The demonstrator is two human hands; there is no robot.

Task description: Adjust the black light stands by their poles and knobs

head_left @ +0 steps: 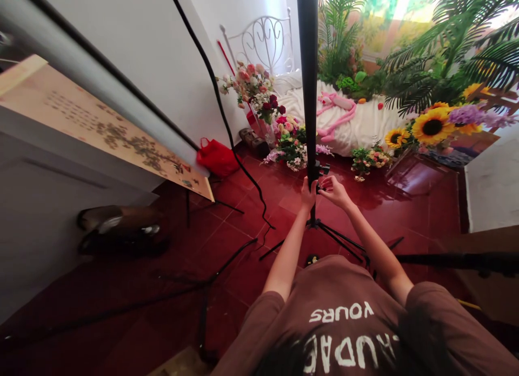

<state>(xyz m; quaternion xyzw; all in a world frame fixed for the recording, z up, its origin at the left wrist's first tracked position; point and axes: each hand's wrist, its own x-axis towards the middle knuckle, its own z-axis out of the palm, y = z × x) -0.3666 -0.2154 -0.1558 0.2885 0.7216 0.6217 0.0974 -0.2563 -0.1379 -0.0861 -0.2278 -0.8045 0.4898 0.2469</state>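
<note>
A black light stand (pixel 308 84) rises upright in front of me, its tripod legs (pixel 338 236) spread on the red tiled floor. My left hand (pixel 308 193) is wrapped round the pole at about waist height. Just to the right of the pole, my right hand (pixel 334 191) has its fingers curled and pinched at a small black clamp knob (pixel 320 190). Another black knob (pixel 324 169) sticks out from the pole a little above both hands. The top of the stand runs out of view.
Artificial flowers (pixel 292 143) and a white draped bed (pixel 365 130) with a pink plush toy (pixel 336 108) lie beyond the stand. Sunflowers (pixel 432 128) are at right. A black cable (pixel 227 121) hangs at left, near a red bag (pixel 219 157) and a hanging scroll (pixel 121 130). More stand legs (pixel 203 311) cross the floor.
</note>
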